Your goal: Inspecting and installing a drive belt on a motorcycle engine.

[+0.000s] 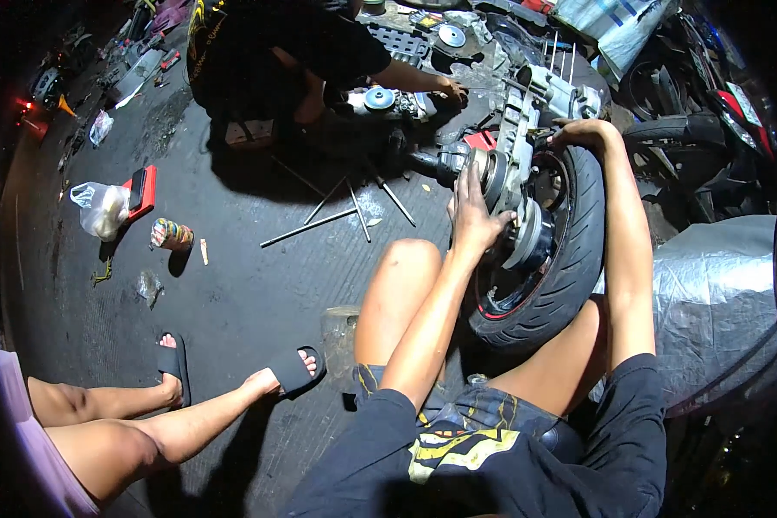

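A scooter engine unit (515, 129) with its rear wheel attached stands between my knees. The black tyre (580, 250) has a dark rim with a red stripe. My left hand (475, 211) is closed over a round metal pulley (495, 177) on the engine's left side, thumb spread toward the wheel. Just below the thumb is a round clutch drum (529, 237). Over the top of the tyre bends my right hand (585, 132), its fingers curled down beside the engine case. What those fingertips hold is hidden.
Another person in black (293, 52) crouches ahead, one hand (451, 89) among metal parts. Metal rods (309, 228) lie on the floor. To the left are a striped can (172, 234), a plastic bag (102, 210) and a second person's sandalled feet (293, 369). A silver sheet (716, 289) lies right.
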`<move>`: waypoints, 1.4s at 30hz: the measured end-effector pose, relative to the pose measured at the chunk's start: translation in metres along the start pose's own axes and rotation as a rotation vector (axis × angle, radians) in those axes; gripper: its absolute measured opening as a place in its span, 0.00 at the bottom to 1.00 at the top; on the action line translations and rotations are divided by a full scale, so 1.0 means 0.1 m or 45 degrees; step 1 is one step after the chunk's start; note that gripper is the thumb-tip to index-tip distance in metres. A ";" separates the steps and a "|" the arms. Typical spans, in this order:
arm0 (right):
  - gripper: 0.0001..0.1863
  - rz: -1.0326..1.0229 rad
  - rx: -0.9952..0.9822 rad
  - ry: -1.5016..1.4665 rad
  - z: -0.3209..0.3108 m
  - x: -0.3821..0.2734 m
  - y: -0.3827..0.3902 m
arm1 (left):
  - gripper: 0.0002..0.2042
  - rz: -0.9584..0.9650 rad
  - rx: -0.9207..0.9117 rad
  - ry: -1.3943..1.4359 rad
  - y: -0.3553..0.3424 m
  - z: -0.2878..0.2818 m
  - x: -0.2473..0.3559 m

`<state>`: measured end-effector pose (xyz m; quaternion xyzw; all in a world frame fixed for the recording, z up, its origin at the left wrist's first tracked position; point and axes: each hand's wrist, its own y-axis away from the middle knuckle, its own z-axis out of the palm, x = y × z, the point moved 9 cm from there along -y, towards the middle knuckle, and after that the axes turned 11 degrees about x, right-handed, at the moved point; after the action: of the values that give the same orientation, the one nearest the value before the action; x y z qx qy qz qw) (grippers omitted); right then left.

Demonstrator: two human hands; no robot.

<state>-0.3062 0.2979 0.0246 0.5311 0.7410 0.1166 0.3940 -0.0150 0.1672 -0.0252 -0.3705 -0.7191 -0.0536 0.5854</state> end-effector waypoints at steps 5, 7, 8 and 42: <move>0.43 -0.070 0.006 0.031 -0.06 0.08 -0.13 | 0.62 -0.310 -0.190 -0.051 0.07 0.07 -0.19; 0.44 -0.092 -0.186 -0.164 0.04 0.08 -0.18 | 0.63 -0.330 -0.167 -0.021 0.10 0.08 -0.21; 0.44 -0.077 -0.170 -0.146 0.03 0.10 -0.19 | 0.63 -0.337 -0.156 -0.006 0.11 0.09 -0.22; 0.42 0.017 -0.059 0.071 0.00 -0.08 -0.05 | 0.49 -0.296 -0.158 0.169 0.02 0.13 -0.12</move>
<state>-0.3084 0.2892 0.0252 0.5235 0.7451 0.1511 0.3847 -0.0239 0.1696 -0.0408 -0.3160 -0.7122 -0.1898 0.5974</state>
